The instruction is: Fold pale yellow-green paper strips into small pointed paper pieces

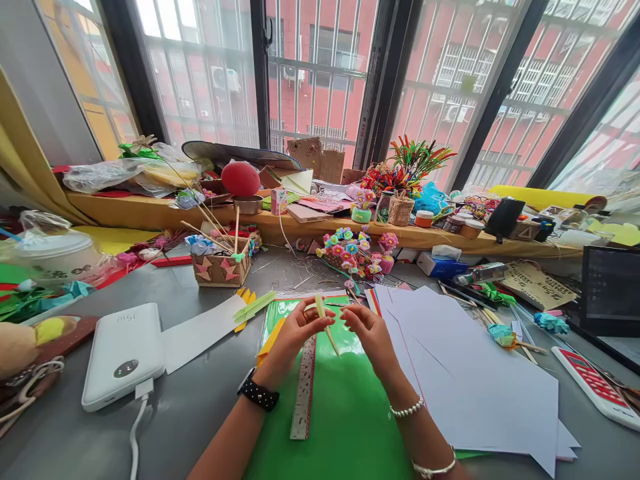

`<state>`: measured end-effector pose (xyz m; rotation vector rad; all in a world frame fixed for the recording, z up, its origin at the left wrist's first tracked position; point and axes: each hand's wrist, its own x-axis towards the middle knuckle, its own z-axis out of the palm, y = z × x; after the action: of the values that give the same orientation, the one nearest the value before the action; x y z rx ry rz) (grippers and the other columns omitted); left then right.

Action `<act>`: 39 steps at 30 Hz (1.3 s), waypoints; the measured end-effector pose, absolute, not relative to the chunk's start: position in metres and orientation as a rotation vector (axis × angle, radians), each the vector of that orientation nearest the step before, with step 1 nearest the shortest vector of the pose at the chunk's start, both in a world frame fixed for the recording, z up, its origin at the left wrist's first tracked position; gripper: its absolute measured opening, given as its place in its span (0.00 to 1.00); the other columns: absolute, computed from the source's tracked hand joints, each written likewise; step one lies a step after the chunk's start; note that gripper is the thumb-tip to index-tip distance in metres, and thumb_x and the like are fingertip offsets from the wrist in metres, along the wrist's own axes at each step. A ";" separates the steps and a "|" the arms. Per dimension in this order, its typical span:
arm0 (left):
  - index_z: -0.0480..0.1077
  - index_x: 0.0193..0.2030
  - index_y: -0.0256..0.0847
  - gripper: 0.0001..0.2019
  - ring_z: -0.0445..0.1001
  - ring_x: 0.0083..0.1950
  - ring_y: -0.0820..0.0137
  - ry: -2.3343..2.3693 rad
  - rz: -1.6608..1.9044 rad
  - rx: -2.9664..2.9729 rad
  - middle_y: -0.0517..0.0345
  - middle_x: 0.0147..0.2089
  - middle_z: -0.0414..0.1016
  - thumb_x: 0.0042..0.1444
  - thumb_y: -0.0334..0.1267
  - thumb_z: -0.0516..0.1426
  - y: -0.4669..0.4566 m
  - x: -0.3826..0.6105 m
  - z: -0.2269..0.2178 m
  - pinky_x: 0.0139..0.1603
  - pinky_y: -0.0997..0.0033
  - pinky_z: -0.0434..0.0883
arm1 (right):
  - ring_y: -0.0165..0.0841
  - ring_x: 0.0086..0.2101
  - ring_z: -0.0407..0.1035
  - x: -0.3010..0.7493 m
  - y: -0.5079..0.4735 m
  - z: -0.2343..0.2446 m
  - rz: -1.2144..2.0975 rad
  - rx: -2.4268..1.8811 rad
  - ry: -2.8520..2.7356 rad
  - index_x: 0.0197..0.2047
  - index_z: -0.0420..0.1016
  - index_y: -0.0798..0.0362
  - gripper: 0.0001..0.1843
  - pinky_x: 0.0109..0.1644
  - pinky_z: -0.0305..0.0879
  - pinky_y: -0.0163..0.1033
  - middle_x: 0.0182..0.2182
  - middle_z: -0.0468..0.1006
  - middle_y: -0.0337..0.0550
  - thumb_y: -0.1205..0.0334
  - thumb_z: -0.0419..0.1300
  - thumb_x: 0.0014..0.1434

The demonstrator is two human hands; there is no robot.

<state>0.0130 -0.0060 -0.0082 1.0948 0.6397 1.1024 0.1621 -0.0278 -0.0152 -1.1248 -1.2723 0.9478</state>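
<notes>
While left hand (299, 328) pinches a pale green paper strip (321, 307) above the glossy green sheet (345, 413), right hand (371, 335) sits just beside it, fingers curled, can't tell if gripping; patterned ruler (303, 397) lies on sheet.

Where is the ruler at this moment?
In the head view, the ruler lies on the green sheet, slightly left of centre in the lower half, its far end running up toward the left hand.
</notes>
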 end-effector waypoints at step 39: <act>0.70 0.32 0.36 0.15 0.68 0.26 0.72 0.836 1.058 1.173 0.58 0.25 0.71 0.39 0.44 0.58 -0.014 0.025 -0.008 0.25 0.76 0.65 | 0.32 0.30 0.65 0.152 -0.037 -0.016 0.251 -1.187 -1.554 0.35 0.70 0.51 0.09 0.31 0.65 0.36 0.31 0.71 0.43 0.67 0.50 0.52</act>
<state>0.0255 -0.0143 -0.0082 1.1731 0.8362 1.0579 0.1516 -0.0367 -0.0165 -1.1867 -1.5537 0.2510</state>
